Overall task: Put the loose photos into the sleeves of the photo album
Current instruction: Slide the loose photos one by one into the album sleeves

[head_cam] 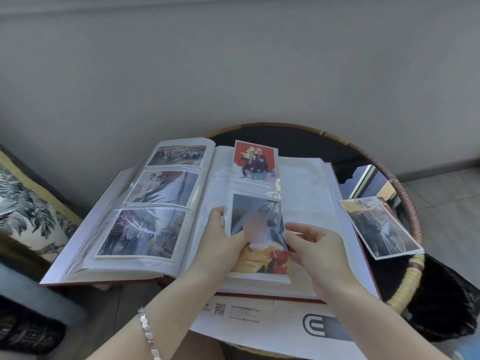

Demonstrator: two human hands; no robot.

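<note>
A photo album [306, 183] lies open on a round table. Its left page holds three photos in sleeves. On the right page a red photo [253, 159] sits in the top sleeve. Below it a photo [259, 229] with a yellow and red lower part lies partly inside the middle sleeve. My left hand [223, 240] grips the sleeve's left edge, with fingers under the plastic. My right hand [314, 245] pinches the photo's right edge. A small stack of loose photos [379, 224] lies to the right, on the album's edge and the table.
The round table [405, 193] has a dark glossy top and a woven wicker rim. A white cardboard sheet [259, 320] with print lies under the album's near edge. A leaf-patterned cushion [23, 211] sits at the left. A grey wall stands behind.
</note>
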